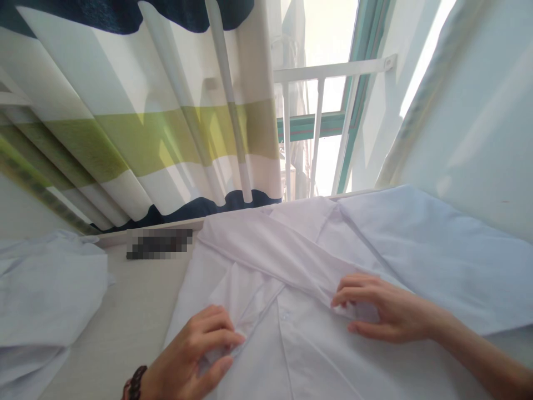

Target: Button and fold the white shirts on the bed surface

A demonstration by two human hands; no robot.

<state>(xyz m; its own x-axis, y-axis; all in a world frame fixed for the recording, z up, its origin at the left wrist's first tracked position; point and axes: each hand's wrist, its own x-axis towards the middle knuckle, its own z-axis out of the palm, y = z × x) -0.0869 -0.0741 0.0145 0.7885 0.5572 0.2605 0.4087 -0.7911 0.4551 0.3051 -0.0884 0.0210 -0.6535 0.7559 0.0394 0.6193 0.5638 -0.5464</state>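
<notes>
A white coat (316, 355) with lapels and a button front lies spread out, face up. One sleeve (283, 253) is folded diagonally across its chest. My left hand (195, 350), wearing a dark braided bracelet (135, 383), rests by the left lapel (254, 311), thumb and bent fingers apart. Over the sleeve's lower end, my right hand (387, 308) touches the cloth with curled fingers, its thumb set apart. The fabric under both palms is partly hidden.
More white cloth (433, 250) spreads to the right, against the wall. A crumpled white garment (45, 289) lies at the left. A dark pixelated item (159, 244) sits near the back edge. Behind are a striped curtain (166, 133) and white railing (333, 71) before a window.
</notes>
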